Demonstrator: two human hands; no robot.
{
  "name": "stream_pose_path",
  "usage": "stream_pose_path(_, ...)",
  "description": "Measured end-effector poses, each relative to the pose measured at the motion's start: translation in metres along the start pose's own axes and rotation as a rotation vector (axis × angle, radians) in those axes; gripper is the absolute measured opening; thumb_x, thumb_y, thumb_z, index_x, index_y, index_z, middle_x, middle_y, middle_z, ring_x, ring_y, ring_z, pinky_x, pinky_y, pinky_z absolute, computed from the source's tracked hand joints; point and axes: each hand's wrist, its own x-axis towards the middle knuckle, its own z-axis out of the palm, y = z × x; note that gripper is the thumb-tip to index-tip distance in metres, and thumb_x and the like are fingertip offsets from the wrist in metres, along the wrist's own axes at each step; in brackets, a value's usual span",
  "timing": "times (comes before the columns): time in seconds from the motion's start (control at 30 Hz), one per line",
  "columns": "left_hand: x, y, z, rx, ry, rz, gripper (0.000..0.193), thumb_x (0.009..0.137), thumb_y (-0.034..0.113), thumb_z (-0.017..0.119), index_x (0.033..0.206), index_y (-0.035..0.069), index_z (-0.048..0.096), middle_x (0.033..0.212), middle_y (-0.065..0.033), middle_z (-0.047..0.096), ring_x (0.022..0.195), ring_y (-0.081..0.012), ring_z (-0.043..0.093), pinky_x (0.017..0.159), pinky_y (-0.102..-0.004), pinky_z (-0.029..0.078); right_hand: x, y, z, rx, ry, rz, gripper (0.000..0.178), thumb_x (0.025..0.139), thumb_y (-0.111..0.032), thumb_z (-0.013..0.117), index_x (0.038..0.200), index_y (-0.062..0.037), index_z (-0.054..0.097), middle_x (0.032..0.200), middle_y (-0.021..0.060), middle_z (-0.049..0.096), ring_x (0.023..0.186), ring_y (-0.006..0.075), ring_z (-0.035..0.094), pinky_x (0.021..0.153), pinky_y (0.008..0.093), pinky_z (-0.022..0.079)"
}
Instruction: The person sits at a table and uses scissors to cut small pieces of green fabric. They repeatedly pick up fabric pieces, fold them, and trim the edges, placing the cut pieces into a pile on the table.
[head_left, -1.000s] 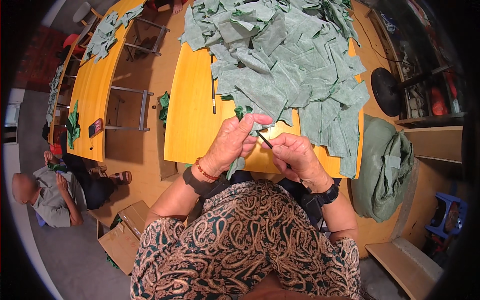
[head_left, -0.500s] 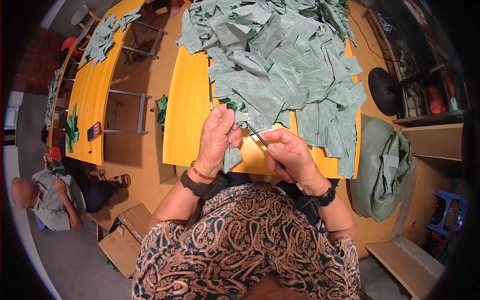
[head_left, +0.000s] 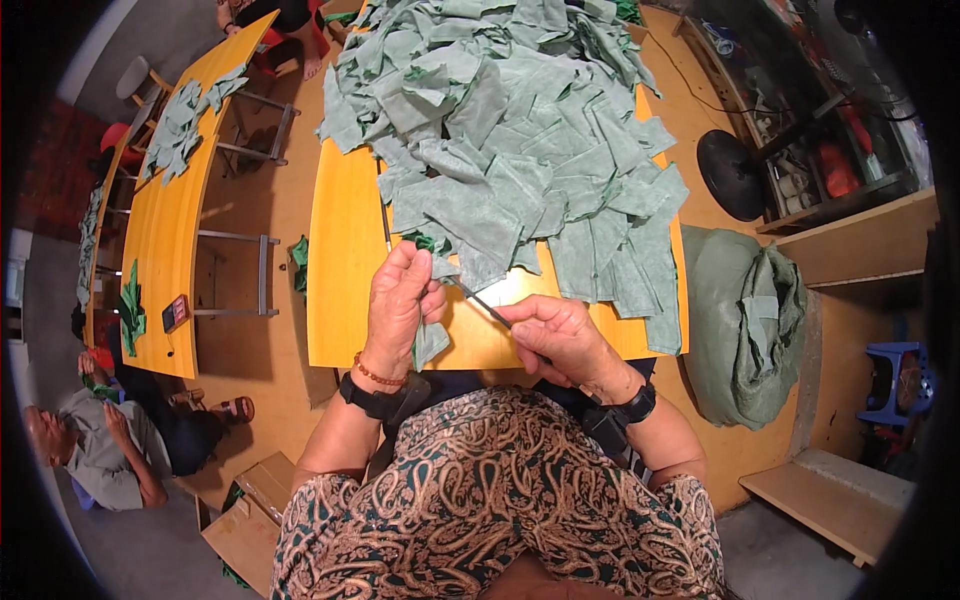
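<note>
My left hand (head_left: 402, 298) is closed, pinching a small pale-green cloth piece (head_left: 431, 343); its lower end hangs below the fingers, and a darker green bunched part (head_left: 428, 243) sticks out above them. My right hand (head_left: 562, 340) grips a thin dark rod (head_left: 486, 307) that slants up and left toward the cloth. Whether the rod's tip is inside the cloth or only touching it, I cannot tell. Just beyond both hands, a large heap of pale-green cloth pieces (head_left: 500, 190) covers most of the yellow table (head_left: 338, 290).
Another thin dark stick (head_left: 385, 215) lies left of the heap. A second yellow table (head_left: 160, 240) with cloth stands at left, near a seated person (head_left: 110, 440) and a cardboard box (head_left: 250, 530). To the right are a big green sack (head_left: 735, 340) and a round black base (head_left: 730, 175).
The whole view has shifted, so the table and heap appear further left and lower. Both hands keep their holds on the cloth and rod, with little change between them.
</note>
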Motion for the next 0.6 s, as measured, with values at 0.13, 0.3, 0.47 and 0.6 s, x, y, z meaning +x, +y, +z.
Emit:
stream_pose_path(0.13,0.001,0.001,0.000,-0.030,-0.026,-0.060,0.011,0.102,0.026,0.053,0.098,0.015,0.053,0.072,0.0021,0.049,0.051,-0.0049,0.040,0.044,-0.0188,0.030,0.000,-0.003,0.002,-0.036,-0.022,-0.025,0.026,0.098,-0.015,0.056,0.122,-0.0049,0.062,0.060,0.0000,0.059,0.038,0.0033,0.040,0.034,0.0199,0.029)
stream_pose_path(0.3,-0.003,0.000,0.009,-0.026,-0.009,-0.005,0.011,0.102,0.026,0.053,0.098,0.016,0.051,0.072,0.0015,0.049,0.051,-0.0052,0.040,0.044,-0.0191,0.031,-0.003,-0.002,0.003,0.001,-0.002,-0.040,0.027,0.098,-0.014,0.054,0.122,-0.0033,0.061,0.061,-0.0009,0.057,0.039,0.0034,0.040,0.034,0.0201,0.030)
stream_pose_path(0.47,-0.005,-0.013,0.016,0.086,0.081,0.095,0.013,0.101,0.023,0.055,0.094,0.015,0.047,0.069,0.0030,0.047,0.051,-0.0038,0.038,0.043,-0.0193,0.029,0.001,0.000,0.006,0.030,-0.019,-0.043,0.028,0.099,-0.014,0.053,0.123,-0.0021,0.060,0.062,-0.0012,0.056,0.040,0.0029,0.039,0.035,0.0198,0.030)
stream_pose_path(0.6,-0.003,-0.018,0.022,0.150,0.095,0.143,0.014,0.101,0.021,0.054,0.096,0.015,0.042,0.065,0.0051,0.043,0.051,-0.0024,0.036,0.042,-0.0185,0.027,0.008,0.004,0.007,-0.019,0.018,-0.067,0.027,0.099,-0.013,0.053,0.122,-0.0027,0.060,0.063,-0.0019,0.057,0.042,0.0022,0.040,0.037,0.0192,0.031)
